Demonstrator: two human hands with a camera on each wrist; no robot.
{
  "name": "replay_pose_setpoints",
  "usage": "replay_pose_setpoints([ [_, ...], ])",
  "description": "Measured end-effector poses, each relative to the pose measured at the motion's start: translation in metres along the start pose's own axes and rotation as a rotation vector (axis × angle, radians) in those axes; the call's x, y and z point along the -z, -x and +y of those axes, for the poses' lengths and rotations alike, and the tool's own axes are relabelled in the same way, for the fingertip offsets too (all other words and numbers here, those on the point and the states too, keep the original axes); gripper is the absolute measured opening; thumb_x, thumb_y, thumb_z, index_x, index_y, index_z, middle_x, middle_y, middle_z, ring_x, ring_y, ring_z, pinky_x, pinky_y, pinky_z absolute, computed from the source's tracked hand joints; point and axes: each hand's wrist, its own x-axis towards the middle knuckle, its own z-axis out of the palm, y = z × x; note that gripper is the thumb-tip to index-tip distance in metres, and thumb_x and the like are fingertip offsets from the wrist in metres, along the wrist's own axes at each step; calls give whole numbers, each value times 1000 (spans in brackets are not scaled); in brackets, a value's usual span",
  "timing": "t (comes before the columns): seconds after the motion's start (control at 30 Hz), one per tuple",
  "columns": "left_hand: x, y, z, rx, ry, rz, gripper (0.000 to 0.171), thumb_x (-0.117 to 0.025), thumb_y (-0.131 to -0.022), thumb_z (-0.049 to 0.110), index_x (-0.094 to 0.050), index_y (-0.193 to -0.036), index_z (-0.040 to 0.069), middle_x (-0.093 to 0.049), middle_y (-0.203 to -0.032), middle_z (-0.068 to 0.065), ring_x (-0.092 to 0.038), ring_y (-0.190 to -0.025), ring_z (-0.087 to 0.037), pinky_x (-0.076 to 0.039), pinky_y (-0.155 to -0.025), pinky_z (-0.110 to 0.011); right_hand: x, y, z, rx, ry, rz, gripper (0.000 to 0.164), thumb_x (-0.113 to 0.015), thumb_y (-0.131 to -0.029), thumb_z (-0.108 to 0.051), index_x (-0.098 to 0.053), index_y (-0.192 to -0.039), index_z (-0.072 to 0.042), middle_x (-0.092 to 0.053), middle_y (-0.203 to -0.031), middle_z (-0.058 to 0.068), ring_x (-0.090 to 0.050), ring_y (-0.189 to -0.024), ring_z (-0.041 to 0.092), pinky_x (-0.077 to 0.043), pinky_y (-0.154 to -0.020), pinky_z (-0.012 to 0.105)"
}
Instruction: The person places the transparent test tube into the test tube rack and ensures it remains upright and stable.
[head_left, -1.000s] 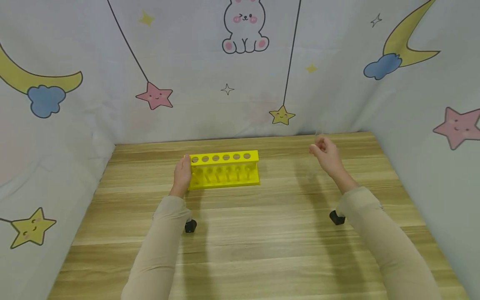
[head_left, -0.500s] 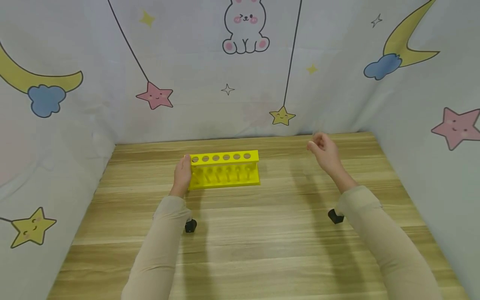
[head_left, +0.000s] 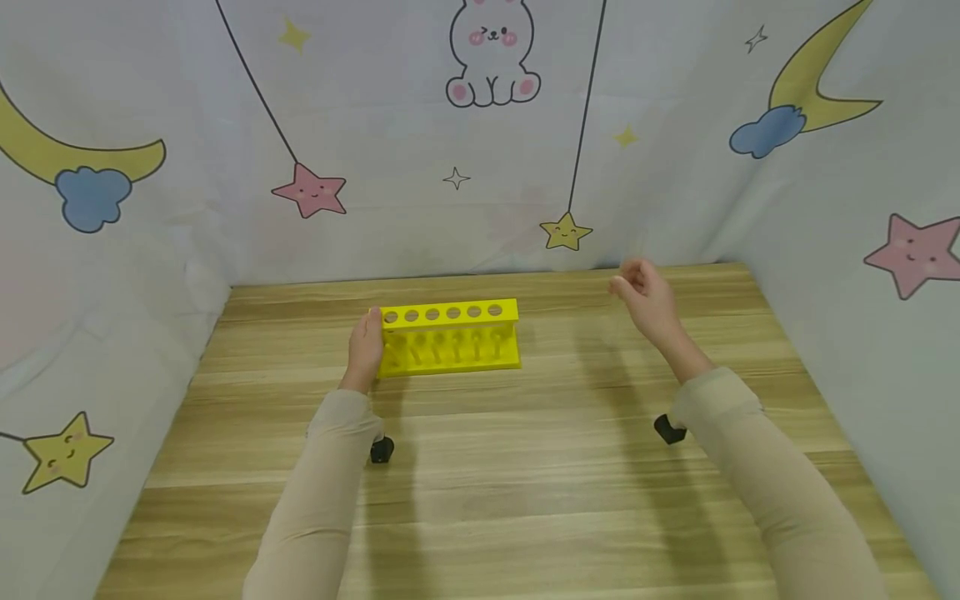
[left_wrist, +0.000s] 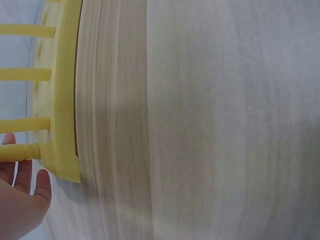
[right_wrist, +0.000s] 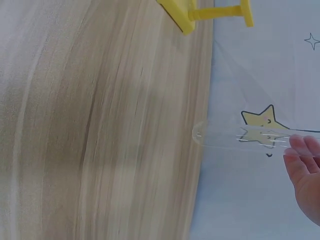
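A yellow test tube rack (head_left: 450, 354) with a row of holes along its top stands toward the back of the table, left of centre. At its left end my left hand (head_left: 365, 348) grips the post; in the left wrist view the fingers (left_wrist: 23, 176) pass behind it. Off to the rack's right, my right hand (head_left: 648, 302) is raised above the table. It pinches a clear test tube (right_wrist: 225, 137) near the upper end, the rounded bottom hanging down. From the head the tube is almost invisible.
The wood-grain table (head_left: 495, 475) ends at a white printed curtain (head_left: 375, 233) behind the rack, with more curtain at both sides. A black wrist camera mount (head_left: 382, 450) hangs under the left sleeve, and another black mount (head_left: 670, 428) under the right.
My right hand has drifted slightly left and toward the back with the test tube. The left hand and the test tube rack have stayed in place.
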Motion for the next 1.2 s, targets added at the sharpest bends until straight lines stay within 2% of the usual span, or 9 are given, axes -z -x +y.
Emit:
replay_pose_setpoints([
  [0.1,0,-1,-1,1,-4,7,59,-14,-93,51,-42,-108,1,-38,-92,-9,-37,-93,-24,-31,-80,-34,-1,-1,-3,18,-9,5,16,-52,-89,-21,-46,-95,-7,-57,-85,10,-56,-79,12,-43,-67,16],
  [0.2,0,-1,0,9,-2,9,58,-14,-93,50,-42,-107,1,-38,-92,-10,-37,-94,-24,-31,-81,-35,-2,-1,-6,38,-34,5,17,-52,-89,-18,-46,-96,-4,-56,-84,10,-56,-77,10,-43,-67,14],
  [0.33,0,-1,1,20,17,0,57,-17,-94,48,-42,-116,2,-44,-114,-15,-38,-110,-27,-31,-95,-39,-4,1,-12,39,-36,-10,21,-52,-89,-19,-45,-98,-1,-57,-87,14,-56,-79,10,-43,-68,13],
  [0.43,1,-1,1,9,28,2,55,-19,-95,46,-41,-120,2,-40,-128,-17,-34,-122,-29,-26,-103,-43,-5,1,-13,28,-17,-13,21,-51,-89,-21,-46,-99,-3,-58,-88,13,-57,-81,13,-43,-69,14],
  [0.53,1,-1,0,-12,30,6,54,-20,-95,45,-39,-123,2,-39,-131,-18,-32,-124,-30,-24,-104,-44,-7,-1,-11,29,-12,-10,21,-52,-89,-22,-46,-98,-4,-57,-86,9,-58,-83,16,-44,-70,15],
  [0.73,2,-2,-1,-6,37,-12,57,-19,-95,44,-29,-134,3,-30,-140,-17,-24,-130,-30,-20,-107,-44,-11,-1,-15,27,-17,-15,20,-51,-89,-18,-45,-99,-1,-56,-84,7,-58,-84,20,-44,-70,15],
  [0.97,1,-3,-2,-9,18,-2,62,-18,-93,50,-32,-131,3,-34,-136,-17,-28,-128,-30,-23,-106,-43,-11,-1,-21,35,-39,-32,22,-51,-90,-16,-44,-100,3,-54,-84,7,-56,-82,17,-43,-67,13],
  [1.1,0,-2,-1,-2,23,8,60,-17,-93,50,-36,-125,2,-40,-127,-18,-35,-120,-30,-27,-102,-44,-10,2,-34,34,-63,-27,17,-50,-89,-11,-44,-98,3,-53,-82,4,-56,-82,18,-44,-67,14],
  [1.2,0,-1,1,4,25,15,59,-17,-93,50,-38,-120,2,-42,-119,-18,-37,-112,-29,-30,-99,-44,-10,5,-46,29,-60,-22,16,-49,-90,-9,-43,-97,4,-53,-84,6,-56,-80,13,-44,-66,15],
])
